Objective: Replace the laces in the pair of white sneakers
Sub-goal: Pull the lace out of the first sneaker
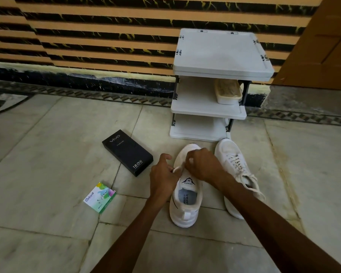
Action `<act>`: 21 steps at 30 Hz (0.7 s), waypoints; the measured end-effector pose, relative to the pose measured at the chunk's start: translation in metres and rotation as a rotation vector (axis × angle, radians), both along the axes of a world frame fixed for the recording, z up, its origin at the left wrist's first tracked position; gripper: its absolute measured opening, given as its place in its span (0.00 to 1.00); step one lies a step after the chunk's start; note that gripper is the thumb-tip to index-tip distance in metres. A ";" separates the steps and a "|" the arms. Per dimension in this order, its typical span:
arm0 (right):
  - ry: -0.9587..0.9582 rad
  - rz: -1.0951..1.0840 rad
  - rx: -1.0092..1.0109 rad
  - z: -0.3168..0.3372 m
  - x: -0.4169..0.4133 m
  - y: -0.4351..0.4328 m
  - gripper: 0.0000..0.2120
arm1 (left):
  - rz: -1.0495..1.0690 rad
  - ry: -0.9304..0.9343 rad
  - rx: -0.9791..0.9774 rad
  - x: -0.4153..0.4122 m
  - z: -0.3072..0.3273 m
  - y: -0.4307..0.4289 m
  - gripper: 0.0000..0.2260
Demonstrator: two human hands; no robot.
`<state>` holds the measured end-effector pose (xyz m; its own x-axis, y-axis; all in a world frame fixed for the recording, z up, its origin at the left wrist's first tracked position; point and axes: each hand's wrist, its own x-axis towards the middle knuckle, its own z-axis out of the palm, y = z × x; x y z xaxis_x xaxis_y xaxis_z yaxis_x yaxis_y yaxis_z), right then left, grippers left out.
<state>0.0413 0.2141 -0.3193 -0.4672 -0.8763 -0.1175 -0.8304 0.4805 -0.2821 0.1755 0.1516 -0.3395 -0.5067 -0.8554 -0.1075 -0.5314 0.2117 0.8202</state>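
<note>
On a pale stone-tiled floor (47, 154), directly below the camera, a white sneaker (186, 203) stands upright with its toe pointing away from the viewer and its heel nearest. A black logo marks its tongue, and the blue insole shows printed lettering.

Both of the person's bare hands meet over the front of this shoe. The left hand (162, 175) has its fingers curled, thumb and fingertips pinching one end of a white lace (178, 168). The lace runs taut and short across to the right hand (203, 166), whose fingers are clenched around the other part of it, above the eyelet area. Both forearms reach in from the bottom edge of the view.

Just to the right stands the second sneaker (233, 170), also toe away, angled slightly. Its own cream-white laces are threaded but loose, their ends trailing over its side.

To the left of the hands lies a black phone box (127, 152), flat on the floor. Nearer the viewer and further left lies a small green and white air-freshener packet (99, 198).

Beyond the shoes stands a white three-tier plastic rack (220, 52). A cream tub (227, 91) sits on its middle shelf. Behind is a wall (87, 36) of tan and black stripes, with a brown wooden door (313, 46) at the far right.
</note>
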 end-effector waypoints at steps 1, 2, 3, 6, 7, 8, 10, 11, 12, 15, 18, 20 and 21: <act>0.040 0.044 0.042 -0.001 0.002 0.000 0.09 | 0.002 0.001 0.001 0.000 0.001 0.001 0.21; 0.019 0.060 0.028 -0.001 0.004 -0.001 0.08 | 0.005 0.005 0.004 0.001 0.001 0.001 0.21; -0.031 0.055 -0.027 0.002 0.003 -0.001 0.06 | 0.005 0.007 0.004 0.001 0.002 0.001 0.20; -0.424 -0.352 -0.574 0.021 -0.009 0.002 0.06 | -0.003 -0.002 -0.004 0.003 0.004 0.002 0.19; -0.611 -0.545 -0.784 0.028 -0.018 0.001 0.06 | -0.006 -0.010 -0.009 0.003 0.005 0.002 0.19; -0.817 -0.688 -0.917 0.034 -0.025 0.001 0.06 | -0.008 -0.019 -0.017 0.002 0.006 0.002 0.18; -1.212 -0.802 -1.035 0.041 -0.030 0.001 0.08 | -0.022 -0.045 -0.045 0.001 0.007 0.005 0.16; -1.436 -0.800 -1.073 0.042 -0.029 0.000 0.09 | -0.031 -0.058 -0.059 0.001 0.007 0.005 0.16; -1.652 -0.785 -1.121 0.041 -0.024 0.001 0.11 | -0.041 -0.071 -0.070 0.000 0.007 0.006 0.15; -1.729 -0.775 -1.022 0.033 -0.016 0.003 0.17 | -0.061 -0.107 -0.082 -0.003 0.007 0.006 0.16; -0.750 -0.499 -0.544 0.022 -0.019 0.011 0.12 | -0.048 -0.136 -0.055 -0.004 0.009 0.007 0.16; -0.205 -0.146 -0.170 0.012 -0.014 0.014 0.11 | -0.043 -0.168 -0.042 -0.005 0.010 0.006 0.15; -0.058 -0.059 -0.018 0.009 -0.010 0.014 0.13 | -0.040 -0.190 -0.029 -0.006 0.010 0.006 0.14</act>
